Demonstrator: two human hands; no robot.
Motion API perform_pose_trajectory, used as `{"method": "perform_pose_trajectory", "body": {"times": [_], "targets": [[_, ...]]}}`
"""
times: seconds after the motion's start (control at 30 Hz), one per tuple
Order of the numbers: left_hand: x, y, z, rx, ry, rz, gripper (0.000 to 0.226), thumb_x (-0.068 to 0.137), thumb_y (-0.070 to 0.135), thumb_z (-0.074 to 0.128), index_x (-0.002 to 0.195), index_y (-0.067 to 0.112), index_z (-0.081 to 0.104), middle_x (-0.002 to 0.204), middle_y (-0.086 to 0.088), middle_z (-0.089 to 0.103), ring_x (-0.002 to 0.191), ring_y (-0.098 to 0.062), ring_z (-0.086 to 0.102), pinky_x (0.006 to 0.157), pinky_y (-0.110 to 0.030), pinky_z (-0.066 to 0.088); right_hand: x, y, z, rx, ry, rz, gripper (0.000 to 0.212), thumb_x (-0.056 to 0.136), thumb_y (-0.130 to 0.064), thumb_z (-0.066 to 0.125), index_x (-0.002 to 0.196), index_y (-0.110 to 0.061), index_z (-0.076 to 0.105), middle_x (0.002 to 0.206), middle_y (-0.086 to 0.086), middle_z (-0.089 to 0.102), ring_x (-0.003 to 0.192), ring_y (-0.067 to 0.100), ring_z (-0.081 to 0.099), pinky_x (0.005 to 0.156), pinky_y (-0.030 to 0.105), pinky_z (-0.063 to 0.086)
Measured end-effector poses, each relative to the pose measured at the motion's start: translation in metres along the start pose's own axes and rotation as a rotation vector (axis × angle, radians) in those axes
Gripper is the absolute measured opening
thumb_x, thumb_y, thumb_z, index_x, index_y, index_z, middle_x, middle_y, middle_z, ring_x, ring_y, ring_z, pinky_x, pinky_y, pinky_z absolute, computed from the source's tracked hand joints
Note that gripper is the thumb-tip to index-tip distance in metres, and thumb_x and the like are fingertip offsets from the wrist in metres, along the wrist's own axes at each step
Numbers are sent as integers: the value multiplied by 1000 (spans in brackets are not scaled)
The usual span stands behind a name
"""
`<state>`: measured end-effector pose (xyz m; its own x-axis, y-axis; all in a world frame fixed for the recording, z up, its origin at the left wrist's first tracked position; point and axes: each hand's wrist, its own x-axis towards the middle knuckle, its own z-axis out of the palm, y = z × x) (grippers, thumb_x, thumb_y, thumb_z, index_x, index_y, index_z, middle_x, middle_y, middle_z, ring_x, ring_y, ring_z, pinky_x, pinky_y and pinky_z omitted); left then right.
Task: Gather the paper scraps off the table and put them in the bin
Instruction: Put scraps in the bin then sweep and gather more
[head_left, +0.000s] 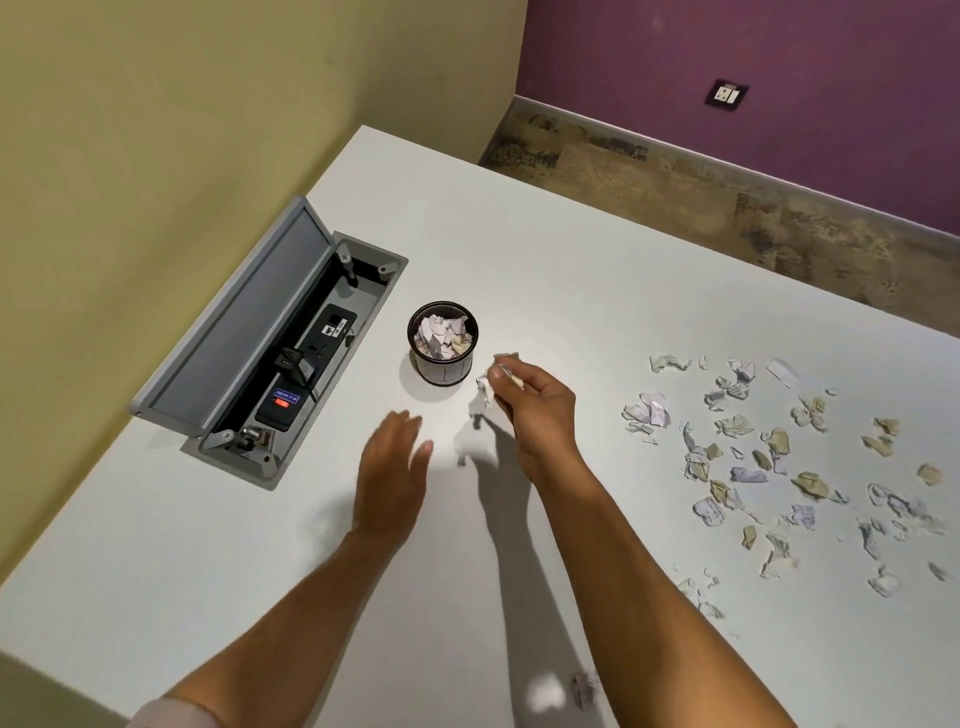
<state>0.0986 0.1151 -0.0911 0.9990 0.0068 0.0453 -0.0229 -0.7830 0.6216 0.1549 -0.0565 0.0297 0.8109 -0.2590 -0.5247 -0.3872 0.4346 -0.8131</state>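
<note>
White crumpled paper (488, 382) is pinched in the fingertips of the right hand (535, 410), which hangs above the desk (571, 260) just beside the small black bin (443, 343). The bin lies up and to the left of that hand, near enough that the wad's edge is close to the rim but still outside it; as I judge it, the drop needs a short carry leftward and forward over the opening. The bin already holds scraps near its rim. The left hand (392, 467) hovers over the desk with straight, spread fingers and holds nothing; it sits nearer the person than the bin, below it in view. The right hand is clearly the nearer one to the bin's mouth. The remaining paper scraps (769, 457) lie scattered well apart to the right. An open cable box (291, 353) is set into the desk left of the bin.
</note>
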Motion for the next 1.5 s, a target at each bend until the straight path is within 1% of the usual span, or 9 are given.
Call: {"method": "perform_pose_trajectory", "body": {"times": [0.1, 0.2, 0.47, 0.6, 0.77, 1.0, 1.23, 1.37, 1.5], "targets": [[-25, -14, 17, 213, -173, 123, 59, 101, 49, 32, 147, 13, 39, 158, -8, 31, 149, -24, 18, 122, -44, 11, 16, -6, 15, -56, -5, -38, 22, 81, 1, 73, 103, 3, 71, 92, -2, 73, 83, 10, 68, 78, 20, 55], [-33, -16, 21, 350, -212, 200, 64, 101, 49, 34, 153, 12, 27, 162, -9, 18, 151, -26, 10, 120, -52, 14, 31, -9, 31, -164, 9, -80, 22, 78, -4, 76, 99, -2, 73, 102, 4, 73, 101, 18, 68, 93, 31, 54], [-33, -13, 20, 382, -243, 164, 65, 101, 48, 35, 155, 14, 20, 163, -9, 13, 151, -25, 5, 120, -53, 16, 56, -11, 64, -726, -50, -326, 18, 81, -14, 71, 99, -15, 76, 105, -1, 73, 97, 11, 65, 90, 22, 48], [-33, -12, 20, 389, -261, 151, 66, 101, 51, 31, 155, 15, 21, 163, -8, 13, 151, -24, 4, 120, -52, 16, 65, -1, 73, -1112, -203, -421, 14, 84, -9, 56, 83, -13, 70, 82, 7, 65, 75, 24, 55, 67, 24, 38], [-32, -13, 21, 372, -262, 132, 67, 101, 51, 31, 155, 16, 17, 163, -5, 12, 151, -21, 4, 120, -51, 16, 67, -5, 91, -1499, -340, -392, 15, 89, -5, 49, 95, -5, 63, 99, 13, 58, 84, 28, 49, 72, 27, 36], [-32, -14, 22, 371, -245, 142, 68, 100, 50, 37, 155, 16, 19, 163, -6, 13, 151, -22, 5, 121, -51, 14, 71, -16, 103, -1682, -397, -394, 22, 88, -2, 50, 107, -1, 63, 116, 18, 59, 103, 35, 58, 72, 31, 40], [-32, -13, 21, 366, -237, 141, 68, 99, 51, 37, 155, 15, 19, 163, -6, 13, 151, -23, 6, 121, -51, 13, 78, -31, 109, -1696, -564, -293, 16, 94, -9, 44, 99, -7, 60, 102, 13, 59, 80, 28, 52, 58, 25, 39], [-33, -13, 21, 382, -242, 134, 69, 100, 53, 35, 155, 16, 17, 163, -5, 10, 151, -22, 3, 121, -50, 12, 76, -46, 111, -1709, -619, -263, 35, 92, -5, 44, 121, -13, 61, 119, 10, 59, 95, 26, 55, 73, 28, 46], [-33, -12, 21, 375, -241, 131, 69, 99, 53, 34, 155, 16, 18, 163, -5, 12, 151, -22, 4, 121, -50, 12, 79, -54, 111, -1663, -541, -306, 32, 87, -2, 46, 111, -10, 66, 116, 12, 63, 100, 28, 60, 80, 32, 53]]}}
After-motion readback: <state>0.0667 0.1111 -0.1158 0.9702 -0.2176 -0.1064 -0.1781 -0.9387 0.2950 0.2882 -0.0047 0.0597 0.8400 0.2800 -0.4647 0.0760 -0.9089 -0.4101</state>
